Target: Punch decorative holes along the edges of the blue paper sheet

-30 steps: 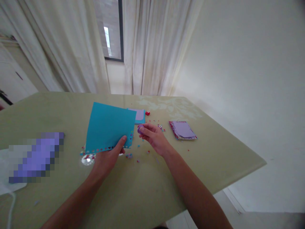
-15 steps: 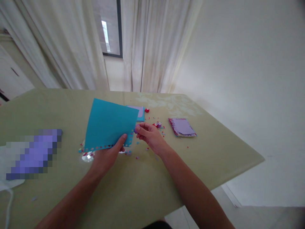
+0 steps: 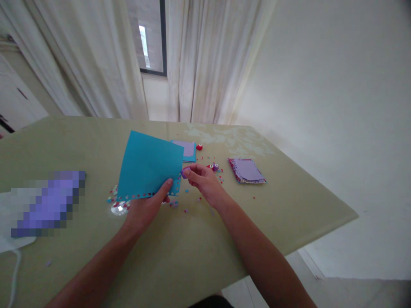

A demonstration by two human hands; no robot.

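Observation:
A blue paper sheet [image 3: 150,164] with small holes punched along its lower and right edges is held up by my left hand [image 3: 150,205], thumb in front. My right hand [image 3: 204,182] is closed on a small purple punch [image 3: 185,172] at the sheet's right edge. Beyond that hand lie a red punch and a purple punch [image 3: 215,167], both with round eyes. Another red punch [image 3: 199,147] sits beside a lilac and blue paper stack [image 3: 189,150]. Tiny punched paper bits [image 3: 174,204] are scattered beneath and around the hands.
A stack of lilac and patterned papers [image 3: 248,170] lies to the right on the greenish table [image 3: 289,214]. At the left are a blurred purple object [image 3: 51,203], a whitish sheet and a white cable [image 3: 15,273]. Curtains and a wall stand behind.
The blue sheet has turned slightly and its top left corner has shifted a little right. My right hand keeps the purple punch at the sheet's edge. The view has moved slightly.

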